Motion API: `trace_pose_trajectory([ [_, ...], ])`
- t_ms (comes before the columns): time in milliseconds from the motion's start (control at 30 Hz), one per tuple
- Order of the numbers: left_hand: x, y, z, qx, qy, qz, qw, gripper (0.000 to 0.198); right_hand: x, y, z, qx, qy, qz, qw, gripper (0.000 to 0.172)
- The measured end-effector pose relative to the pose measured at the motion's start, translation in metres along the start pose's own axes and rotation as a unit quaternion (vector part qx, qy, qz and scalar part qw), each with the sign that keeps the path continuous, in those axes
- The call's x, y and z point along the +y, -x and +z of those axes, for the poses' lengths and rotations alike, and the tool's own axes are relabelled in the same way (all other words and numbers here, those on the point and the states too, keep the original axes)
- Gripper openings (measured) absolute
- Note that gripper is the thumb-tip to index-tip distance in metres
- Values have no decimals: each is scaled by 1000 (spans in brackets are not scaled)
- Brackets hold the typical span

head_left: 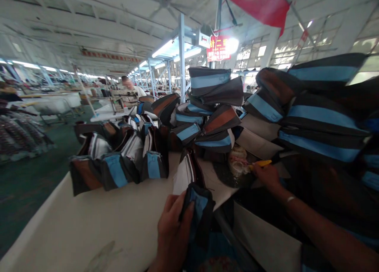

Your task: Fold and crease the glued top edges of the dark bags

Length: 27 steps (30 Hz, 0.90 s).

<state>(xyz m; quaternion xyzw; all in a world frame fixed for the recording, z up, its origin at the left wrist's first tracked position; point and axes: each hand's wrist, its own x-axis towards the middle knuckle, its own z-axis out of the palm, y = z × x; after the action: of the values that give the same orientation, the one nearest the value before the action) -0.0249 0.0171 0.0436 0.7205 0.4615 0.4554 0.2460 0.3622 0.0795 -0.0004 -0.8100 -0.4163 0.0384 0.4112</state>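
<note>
My left hand [174, 224] is closed on the edge of a dark grey and blue fabric bag [197, 203], holding it tilted at the front of the table. The bag's pale lining and dark open rim stretch away beyond the fingers. My right hand [268, 177] reaches forward and pinches a yellow-handled brush [263, 163]. The brush's working end is at the mouth of a crusted, pale pot [237, 167]; its bristles cannot be made out. Below my right forearm lies a beige panel [266, 224].
Several similar bags [154, 165] stand in a row at the left on the pale tabletop [118, 220]. More bags [322, 118] are stacked high behind the pot and at the right. A person [128, 84] is farther back among workbenches. The green floor [56, 177] shows at left.
</note>
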Motion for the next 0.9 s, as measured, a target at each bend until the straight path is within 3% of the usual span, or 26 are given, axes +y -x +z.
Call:
trace_pose_trajectory([
  [167, 14, -13, 9, -36, 55, 15, 998, 22, -93, 38, -72, -9, -154, -142, 978, 34],
  [267, 24, -18, 16, -70, 91, 13, 993, 20, -153, 74, -107, -64, -281, -355, 890, 14],
  [367, 32, -20, 22, -97, 126, 16, 987, 19, -192, 99, -118, -130, -261, -509, 810, 2],
  [467, 34, -21, 22, -99, 147, 18, 984, 16, -202, 106, -112, -153, -200, -597, 762, 6],
  [567, 34, -22, 17, -102, 148, 7, 984, 17, -191, 99, -112, -180, -142, -627, 744, 7],
  [767, 31, -23, 8, -110, 157, 0, 981, 21, -170, 89, -145, -217, -67, -604, 764, 11],
  [900, 35, -21, 9, -116, 150, 0, 982, 23, -181, 97, -140, -192, -108, -583, 782, 8],
])
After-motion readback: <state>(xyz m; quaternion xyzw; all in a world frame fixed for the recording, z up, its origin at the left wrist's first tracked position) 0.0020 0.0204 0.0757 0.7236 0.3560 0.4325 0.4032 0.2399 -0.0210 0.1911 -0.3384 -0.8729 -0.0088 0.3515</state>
